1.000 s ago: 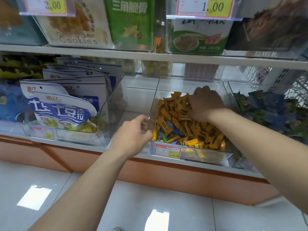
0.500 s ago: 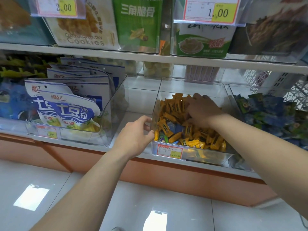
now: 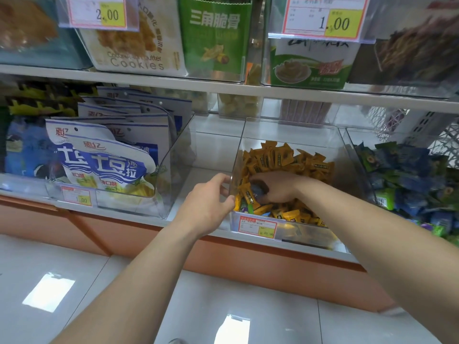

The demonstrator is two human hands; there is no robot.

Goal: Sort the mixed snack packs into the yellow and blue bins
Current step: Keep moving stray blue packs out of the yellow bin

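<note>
Two hands are busy at the yellow bin, the clear shelf bin heaped with yellow snack packs. The left hand has not shifted: fingers and thumb stay nipped on the bin's left wall near its front corner, steadying it.

What has changed is the right hand. A second ago it lay on top of the heap toward the back of the bin. Now it has slid forward and across to the bin's front left corner, where the odd-coloured packs sit. Its fingers are curled down over a blue pack lying among the yellow ones just inside the left wall. From where I stand, and partly through the clear plastic, I cannot tell whether the pack is really gripped or only covered.

To my eye the rummaging has turned into a pick: the hand has found a stray and is closing on it. That pack belongs in the blue bin, just to the right of the yellow bin, so a short carry over the shared wall should follow. A green pack sits just below the hand near the bin's front wall, so more sorting is left here.
</note>
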